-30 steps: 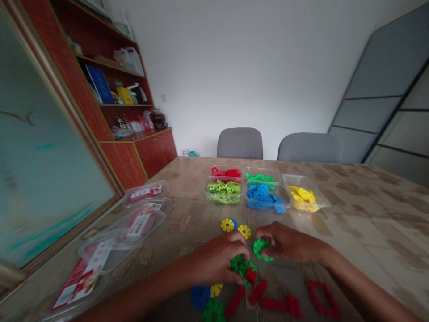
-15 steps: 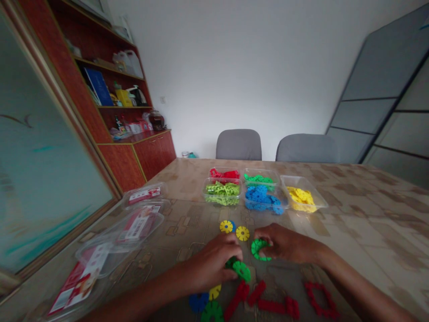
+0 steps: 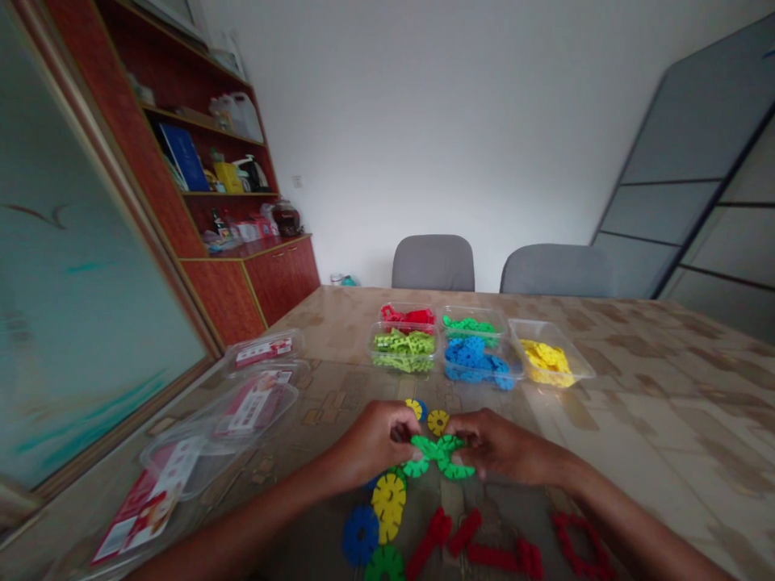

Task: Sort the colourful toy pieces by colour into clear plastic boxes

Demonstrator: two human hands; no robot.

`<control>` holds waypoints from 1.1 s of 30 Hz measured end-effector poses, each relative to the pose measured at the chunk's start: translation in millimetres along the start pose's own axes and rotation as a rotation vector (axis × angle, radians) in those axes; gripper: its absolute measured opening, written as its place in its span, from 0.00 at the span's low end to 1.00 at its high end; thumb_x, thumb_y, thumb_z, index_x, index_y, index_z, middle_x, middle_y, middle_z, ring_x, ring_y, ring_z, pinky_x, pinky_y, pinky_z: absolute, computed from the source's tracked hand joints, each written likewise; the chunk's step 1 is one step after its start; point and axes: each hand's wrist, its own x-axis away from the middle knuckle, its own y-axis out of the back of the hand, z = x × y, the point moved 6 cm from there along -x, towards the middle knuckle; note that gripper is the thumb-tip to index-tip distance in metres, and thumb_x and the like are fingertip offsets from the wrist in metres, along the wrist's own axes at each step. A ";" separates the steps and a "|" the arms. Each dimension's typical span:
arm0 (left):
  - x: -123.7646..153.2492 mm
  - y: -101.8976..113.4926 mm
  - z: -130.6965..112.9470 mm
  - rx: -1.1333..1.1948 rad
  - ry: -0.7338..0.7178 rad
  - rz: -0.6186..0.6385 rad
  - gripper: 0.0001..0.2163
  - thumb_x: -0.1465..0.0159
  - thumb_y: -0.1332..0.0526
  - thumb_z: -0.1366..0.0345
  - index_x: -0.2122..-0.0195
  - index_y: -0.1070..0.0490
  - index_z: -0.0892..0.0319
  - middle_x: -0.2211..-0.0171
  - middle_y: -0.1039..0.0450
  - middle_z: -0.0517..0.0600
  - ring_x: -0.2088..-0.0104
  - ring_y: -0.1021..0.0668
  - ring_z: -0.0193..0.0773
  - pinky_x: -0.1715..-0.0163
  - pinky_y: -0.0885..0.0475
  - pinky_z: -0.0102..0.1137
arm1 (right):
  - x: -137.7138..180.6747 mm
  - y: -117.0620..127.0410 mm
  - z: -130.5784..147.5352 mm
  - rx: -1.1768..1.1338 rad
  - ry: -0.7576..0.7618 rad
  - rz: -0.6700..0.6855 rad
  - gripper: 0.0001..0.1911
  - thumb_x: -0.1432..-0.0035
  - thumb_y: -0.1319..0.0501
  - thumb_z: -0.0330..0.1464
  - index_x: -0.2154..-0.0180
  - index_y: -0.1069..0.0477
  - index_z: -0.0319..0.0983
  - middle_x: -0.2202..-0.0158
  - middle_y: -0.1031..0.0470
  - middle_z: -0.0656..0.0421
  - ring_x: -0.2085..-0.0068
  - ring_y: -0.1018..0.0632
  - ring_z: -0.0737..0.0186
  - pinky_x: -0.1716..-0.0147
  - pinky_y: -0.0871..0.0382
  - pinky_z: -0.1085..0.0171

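Note:
My left hand [image 3: 376,444] pinches a green notched building disc [image 3: 415,467] over the table. Opposite it, my right hand [image 3: 497,444] grips a curved cluster of green notched discs [image 3: 454,470]. The two green parts meet between my fingertips; whether they interlock I cannot tell. Just beyond my hands lie a yellow disc [image 3: 437,421] and another yellow disc [image 3: 414,408] with a blue one partly under it. Nearer me are yellow discs [image 3: 388,499], a blue disc [image 3: 361,534] and a green disc [image 3: 384,563]. Red joined pieces [image 3: 496,555] and a red ring [image 3: 580,545] lie to the right.
Clear tubs hold red pieces [image 3: 417,316], light green pieces [image 3: 404,349], green pieces [image 3: 469,326], blue discs [image 3: 472,361] and yellow discs [image 3: 546,360]. Clear lids [image 3: 257,403] with labels lie at left. Two grey chairs [image 3: 433,262] stand behind the table.
Both hands have come together, bringing their green pieces into contact. My left hand has moved slightly up and away from the yellow discs near me, which now show more.

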 end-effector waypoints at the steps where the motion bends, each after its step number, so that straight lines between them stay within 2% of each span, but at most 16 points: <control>1: -0.1 0.3 -0.3 0.031 0.009 -0.005 0.06 0.48 0.36 0.68 0.70 0.29 0.63 0.77 0.33 0.43 0.75 0.30 0.32 0.75 0.36 0.24 | -1.3 -2.5 -2.4 -0.045 -0.007 0.007 0.11 0.42 0.41 0.38 0.64 0.30 0.36 0.74 0.36 0.64 0.75 0.33 0.70 0.77 0.37 0.70; 4: -0.5 -0.2 -2.4 0.089 0.016 -0.024 0.08 0.48 0.37 0.66 0.69 0.31 0.63 0.77 0.33 0.43 0.76 0.30 0.32 0.77 0.36 0.24 | -4.3 -7.6 -7.6 -0.170 -0.022 0.026 0.14 0.42 0.40 0.41 0.61 0.32 0.37 0.72 0.34 0.63 0.75 0.31 0.71 0.79 0.38 0.72; 9: -2.8 -2.5 4.0 0.076 -0.013 -0.106 0.05 0.51 0.38 0.71 0.73 0.32 0.63 0.77 0.35 0.43 0.75 0.32 0.32 0.75 0.38 0.24 | -6.6 -12.3 -10.4 -0.267 -0.044 0.028 0.19 0.46 0.36 0.44 0.59 0.33 0.38 0.71 0.31 0.63 0.75 0.28 0.71 0.79 0.37 0.73; 15: -2.3 -8.8 10.5 -0.018 -0.038 -0.155 0.08 0.53 0.37 0.74 0.73 0.35 0.61 0.76 0.37 0.42 0.72 0.34 0.32 0.74 0.42 0.24 | -10.2 -15.5 -0.5 -0.212 -0.011 -0.086 0.20 0.45 0.39 0.47 0.63 0.32 0.36 0.74 0.34 0.64 0.78 0.32 0.73 0.84 0.42 0.75; 20: -0.5 -7.7 1.6 -0.119 -0.063 -0.180 0.09 0.52 0.36 0.74 0.74 0.37 0.60 0.76 0.39 0.41 0.72 0.35 0.32 0.74 0.43 0.24 | -11.5 -15.4 5.8 -0.178 0.032 -0.114 0.17 0.43 0.41 0.45 0.66 0.31 0.37 0.75 0.36 0.64 0.78 0.34 0.73 0.83 0.39 0.73; 27: -0.1 -6.9 -0.5 -0.246 -0.069 -0.157 0.09 0.50 0.34 0.71 0.70 0.33 0.61 0.75 0.34 0.42 0.71 0.30 0.34 0.73 0.40 0.25 | -13.6 -16.0 -2.3 -0.182 0.006 -0.130 0.15 0.45 0.39 0.44 0.69 0.32 0.37 0.77 0.36 0.65 0.79 0.33 0.72 0.80 0.35 0.71; 29: 1.1 -7.6 1.0 -0.281 -0.076 -0.139 0.09 0.49 0.34 0.71 0.66 0.30 0.60 0.72 0.29 0.44 0.69 0.27 0.36 0.70 0.36 0.26 | -14.1 -15.7 -3.8 -0.199 0.002 -0.140 0.16 0.46 0.39 0.44 0.68 0.32 0.37 0.77 0.36 0.65 0.78 0.33 0.72 0.80 0.34 0.71; 31: 2.5 -7.9 2.2 -0.316 -0.090 -0.126 0.15 0.46 0.35 0.71 0.57 0.29 0.59 0.63 0.25 0.49 0.61 0.25 0.41 0.61 0.33 0.30 | -14.0 -14.3 -2.5 -0.219 0.032 -0.155 0.17 0.46 0.39 0.45 0.67 0.32 0.37 0.75 0.35 0.65 0.78 0.33 0.72 0.79 0.34 0.71; 33: 3.8 -8.5 2.7 -0.346 -0.107 -0.110 0.21 0.44 0.36 0.70 0.49 0.32 0.57 0.53 0.26 0.54 0.53 0.26 0.45 0.52 0.35 0.35 | -13.8 -13.8 -1.3 -0.215 0.049 -0.155 0.17 0.45 0.39 0.45 0.66 0.32 0.37 0.74 0.35 0.64 0.77 0.33 0.72 0.79 0.34 0.71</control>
